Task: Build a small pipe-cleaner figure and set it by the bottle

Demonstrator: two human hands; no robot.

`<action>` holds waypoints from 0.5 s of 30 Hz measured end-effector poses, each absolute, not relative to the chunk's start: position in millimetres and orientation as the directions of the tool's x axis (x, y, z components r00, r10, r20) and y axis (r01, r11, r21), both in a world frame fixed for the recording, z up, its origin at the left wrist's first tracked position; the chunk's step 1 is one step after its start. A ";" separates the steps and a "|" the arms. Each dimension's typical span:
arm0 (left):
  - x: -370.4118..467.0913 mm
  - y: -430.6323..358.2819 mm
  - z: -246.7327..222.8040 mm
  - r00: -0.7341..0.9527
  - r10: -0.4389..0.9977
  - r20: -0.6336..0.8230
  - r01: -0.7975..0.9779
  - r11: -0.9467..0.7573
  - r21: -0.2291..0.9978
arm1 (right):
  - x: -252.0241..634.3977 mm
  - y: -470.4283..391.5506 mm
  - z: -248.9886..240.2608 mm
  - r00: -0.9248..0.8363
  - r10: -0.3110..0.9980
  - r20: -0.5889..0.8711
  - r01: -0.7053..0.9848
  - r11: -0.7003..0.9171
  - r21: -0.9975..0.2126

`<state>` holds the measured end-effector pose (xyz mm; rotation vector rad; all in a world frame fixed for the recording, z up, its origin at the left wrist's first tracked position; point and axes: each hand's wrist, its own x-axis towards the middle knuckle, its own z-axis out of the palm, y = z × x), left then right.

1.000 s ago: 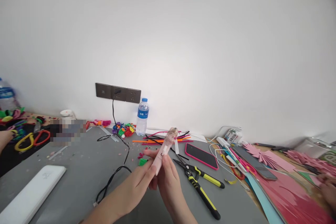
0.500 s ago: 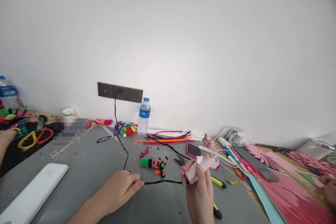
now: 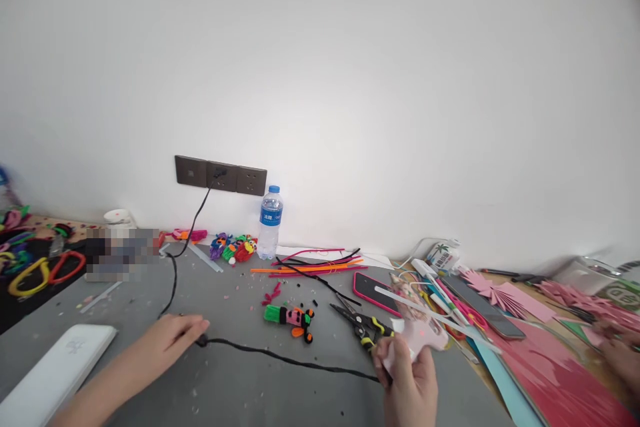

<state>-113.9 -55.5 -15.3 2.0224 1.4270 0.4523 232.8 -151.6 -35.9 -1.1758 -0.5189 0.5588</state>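
Observation:
My right hand (image 3: 410, 380) is wrapped round the grip of a pink hot glue gun (image 3: 425, 335), held up at the right. A long translucent glue stick (image 3: 440, 317) slants across the gun. From the gun's grip a black power cord (image 3: 280, 359) runs left to my left hand (image 3: 175, 340), whose fingers are closed on it. Between the hands, a small green, black and pink pipe-cleaner figure (image 3: 290, 317) lies on the grey mat. Yellow-and-black pliers (image 3: 361, 328) lie beside the gun, partly hidden by my right hand.
A water bottle (image 3: 270, 230) stands by the wall socket (image 3: 223, 175). Loose pipe cleaners (image 3: 310, 267) and a pink-cased phone (image 3: 375, 292) lie near the wall. On the left is a white box-like object (image 3: 60, 373). Pink paper (image 3: 565, 360) and another person's hand (image 3: 620, 353) are at the right.
My left hand has moved left along with the cord, which is now stretched longer between my hands. My right hand has carried the glue gun right and slightly down, uncovering more of the pliers and phone.

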 end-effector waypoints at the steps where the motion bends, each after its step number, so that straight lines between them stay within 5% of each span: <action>1: -120.6 -52.9 -14.9 0.378 0.920 -0.106 0.733 -0.227 0.641 | 237.6 -154.0 -36.6 0.764 0.640 0.080 -0.137 0.283 -0.949; 10: -113.5 -37.4 -23.3 0.540 0.828 -0.152 0.750 -0.392 0.532 | 233.9 -153.6 -46.5 0.559 0.829 -0.024 -0.206 0.111 -0.972; 15: -91.4 -16.7 2.2 0.476 0.873 -0.108 0.795 -0.375 0.476 | 214.2 -144.8 -55.3 0.454 0.890 -0.045 -0.270 0.089 -0.959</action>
